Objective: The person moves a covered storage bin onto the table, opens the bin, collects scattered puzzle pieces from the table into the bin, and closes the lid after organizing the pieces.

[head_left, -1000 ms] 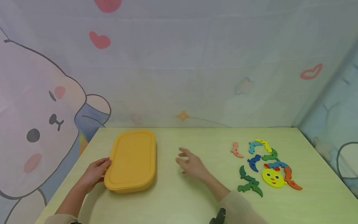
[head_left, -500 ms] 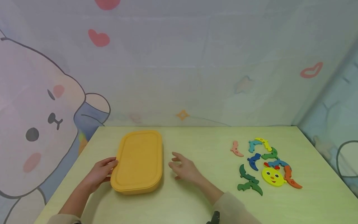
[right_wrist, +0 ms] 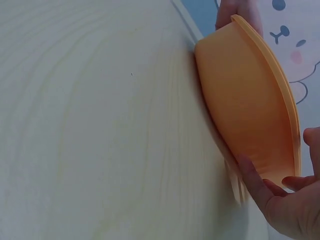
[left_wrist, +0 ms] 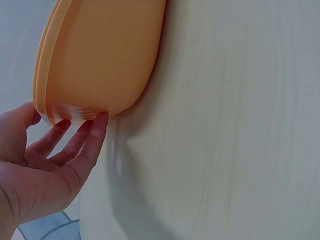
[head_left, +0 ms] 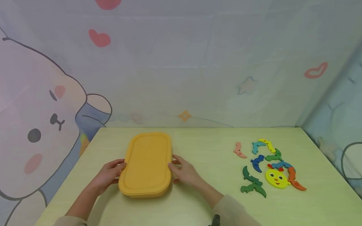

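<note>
A yellow plastic box with a flat rounded lid (head_left: pixel 148 163) stands left of the table's middle in the head view. At its left side my left hand (head_left: pixel 108 175) holds it, thumb on the lid's edge and fingers against the wall; the left wrist view shows these fingertips (left_wrist: pixel 102 120) at the lower wall. Facing it, my right hand (head_left: pixel 185 172) is at the right side, with its thumb at the lid rim. In the right wrist view, its rather straight fingers (right_wrist: pixel 257 185) meet the box wall (right_wrist: pixel 245 95). The lid hides whatever is inside.
Several coloured puzzle pieces lie on the right of the table, among them a yellow smiling face (head_left: pixel 276 179), an orange piece (head_left: pixel 294 179), a dark blue piece (head_left: pixel 257 163) and a pink piece (head_left: pixel 239 150). A printed cloth (head_left: pixel 209 62) hangs behind the table (head_left: pixel 203 144).
The box has slid to the right along with my left hand. My right hand has come leftward and now meets the box's right side. The puzzle pieces have stayed put.
</note>
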The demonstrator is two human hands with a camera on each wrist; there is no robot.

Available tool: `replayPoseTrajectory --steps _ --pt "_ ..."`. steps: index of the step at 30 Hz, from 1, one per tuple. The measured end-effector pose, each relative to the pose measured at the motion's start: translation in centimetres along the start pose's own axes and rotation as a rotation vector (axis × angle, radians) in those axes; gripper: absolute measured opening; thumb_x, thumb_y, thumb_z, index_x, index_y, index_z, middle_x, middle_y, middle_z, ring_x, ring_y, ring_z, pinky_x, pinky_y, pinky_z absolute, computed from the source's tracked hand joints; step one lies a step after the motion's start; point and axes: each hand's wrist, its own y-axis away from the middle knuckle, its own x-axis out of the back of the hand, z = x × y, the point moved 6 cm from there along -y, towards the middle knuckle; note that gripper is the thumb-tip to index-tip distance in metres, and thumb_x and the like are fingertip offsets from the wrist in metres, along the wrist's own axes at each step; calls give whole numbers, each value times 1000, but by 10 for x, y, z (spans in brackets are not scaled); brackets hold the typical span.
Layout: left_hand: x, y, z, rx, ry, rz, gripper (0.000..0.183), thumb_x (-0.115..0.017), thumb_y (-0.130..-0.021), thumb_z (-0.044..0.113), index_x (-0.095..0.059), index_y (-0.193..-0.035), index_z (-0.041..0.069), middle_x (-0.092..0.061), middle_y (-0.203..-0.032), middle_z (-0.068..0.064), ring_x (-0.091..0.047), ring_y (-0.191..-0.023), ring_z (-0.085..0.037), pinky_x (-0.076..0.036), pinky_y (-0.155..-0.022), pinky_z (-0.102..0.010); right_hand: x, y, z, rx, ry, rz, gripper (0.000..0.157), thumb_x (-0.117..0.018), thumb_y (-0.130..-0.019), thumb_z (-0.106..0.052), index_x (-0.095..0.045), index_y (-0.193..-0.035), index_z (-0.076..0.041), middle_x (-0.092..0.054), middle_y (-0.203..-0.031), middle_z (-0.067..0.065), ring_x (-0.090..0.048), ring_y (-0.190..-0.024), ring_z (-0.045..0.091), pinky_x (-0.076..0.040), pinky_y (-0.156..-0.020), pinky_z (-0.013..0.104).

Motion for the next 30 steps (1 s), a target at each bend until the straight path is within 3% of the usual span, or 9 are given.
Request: replayPoseTrajectory --steps 6,10,22,30 --pt "-8 0 2 1 17 -5 58 -50 -94 33 -33 -138 -1 -58 -112 -11 -63 -87 -15 -55 -75 -34 1 -1 3 -8 -61 6 61 -55 -90 -42 -37 -140 -12 -47 -132 16 -62 -99 24 -56 -61 31" --pt "-12 0 3 -7 18 -9 58 -50 -94 32 -33 -138 -2 -58 -112 -11 -63 -86 -16 -55 -75 -35 3 0 1 3 -57 -3 60 -54 -91 -40 -36 -140 -11 -47 -132 17 -59 -107 27 -56 -63 31" --pt "-24 -2 7 -11 27 -9 56 -51 -95 30 -34 -137 -2 -60 -107 -10 -62 -83 -15 -55 -73 -35 14 7 1 -18 -134 -9 60 -56 -91 -32 -34 -141 -6 -45 -132 22 -57 -108 30 -56 -66 34" --pt "-34 -3 8 -14 31 0 54 -52 -94 28 -37 -136 -2 -59 -108 -13 -62 -82 -16 -55 -72 -35 24 9 7 -10 -142 -30 58 -55 -93 -24 -31 -140 1 -44 -131 27 -60 -100 30 -56 -67 37"
